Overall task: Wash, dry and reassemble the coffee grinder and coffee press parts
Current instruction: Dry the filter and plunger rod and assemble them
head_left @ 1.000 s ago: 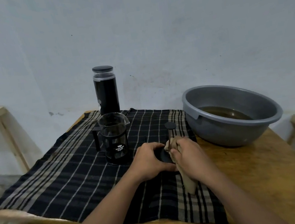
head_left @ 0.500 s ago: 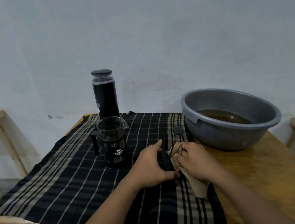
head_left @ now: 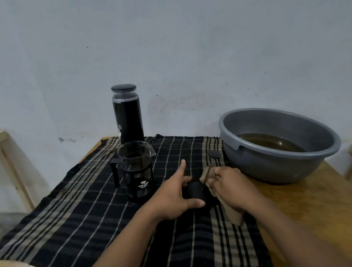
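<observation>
Drying step, mid-wipe. My left hand [head_left: 174, 192] has loosened on the black round press lid [head_left: 193, 193]: index finger now straight, thumb and other fingers cradling lid just above dark checked cloth [head_left: 80, 214] on wooden worktop [head_left: 317, 215]. My right hand [head_left: 229, 184] pinches beige rag [head_left: 233, 214] round thin plunger rod [head_left: 208, 171]; its black knob [head_left: 214, 154] has tipped toward grey plastic basin [head_left: 265, 166]. Glass press jug [head_left: 137, 172] and tall black grinder [head_left: 127, 115] stand behind. My judgement: plunger nearly dry, reassembly next.

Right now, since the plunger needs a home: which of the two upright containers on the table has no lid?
The glass press carafe, with handle and spout, stands open on top; the taller black grinder behind it wears its cap.
</observation>
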Available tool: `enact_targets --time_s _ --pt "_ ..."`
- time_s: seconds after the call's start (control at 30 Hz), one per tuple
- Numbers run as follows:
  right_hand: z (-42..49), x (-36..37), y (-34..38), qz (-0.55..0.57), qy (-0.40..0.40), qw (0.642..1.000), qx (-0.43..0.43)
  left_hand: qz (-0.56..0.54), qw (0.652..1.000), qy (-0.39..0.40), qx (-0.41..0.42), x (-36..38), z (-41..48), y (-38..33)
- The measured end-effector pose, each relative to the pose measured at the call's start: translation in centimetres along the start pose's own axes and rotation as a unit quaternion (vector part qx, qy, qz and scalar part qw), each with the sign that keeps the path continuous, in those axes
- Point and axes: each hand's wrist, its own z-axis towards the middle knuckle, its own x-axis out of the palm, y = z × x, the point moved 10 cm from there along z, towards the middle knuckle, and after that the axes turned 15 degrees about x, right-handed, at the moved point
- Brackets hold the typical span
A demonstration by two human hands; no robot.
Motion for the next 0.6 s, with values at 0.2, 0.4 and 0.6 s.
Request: enact_targets --time_s 0.2,0.4,0.6 --pt "-1.6 -0.2 -1.6 0.007 0.01 1.0 -0.004 0.026 0.999 -0.02 0.028 0.5 -0.5 -1.0" --pt "-1.7 0.4 1.6 -0.01 0.018 0.997 -0.07 0.048 0.998 -0.047 0.015 0.8 0.8 -0.3" --pt "-1.1 -0.1 3.0 -0.068 -0.054 0.994 -0.066 0.031 0.999 -0.043 0.004 -0.5 0.1 -0.4"
